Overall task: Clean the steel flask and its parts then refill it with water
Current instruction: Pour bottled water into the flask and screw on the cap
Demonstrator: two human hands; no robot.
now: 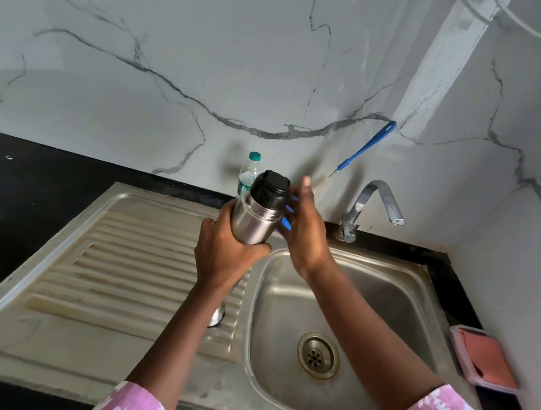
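My left hand (pixel 225 250) grips the lower body of the steel flask (pixel 254 220), held tilted above the sink's left rim. A black stopper (pixel 269 186) sits in the flask's mouth. My right hand (pixel 306 228) is beside the stopper with its thumb raised off it; its fingers are hidden behind the flask. Bits of blue show in the gap between palm and flask; I cannot tell what they are. A small steel part (pixel 217 315) stands on the drainboard, mostly hidden by my left forearm.
The steel sink (pixel 385 302) with drain (pixel 317 354) is below, the ribbed drainboard (pixel 125 257) to its left. A tap (pixel 375 201) stands behind. A plastic water bottle (pixel 249 169) and a blue brush (pixel 367 148) lean at the wall. A pink box (pixel 482 357) sits at the right.
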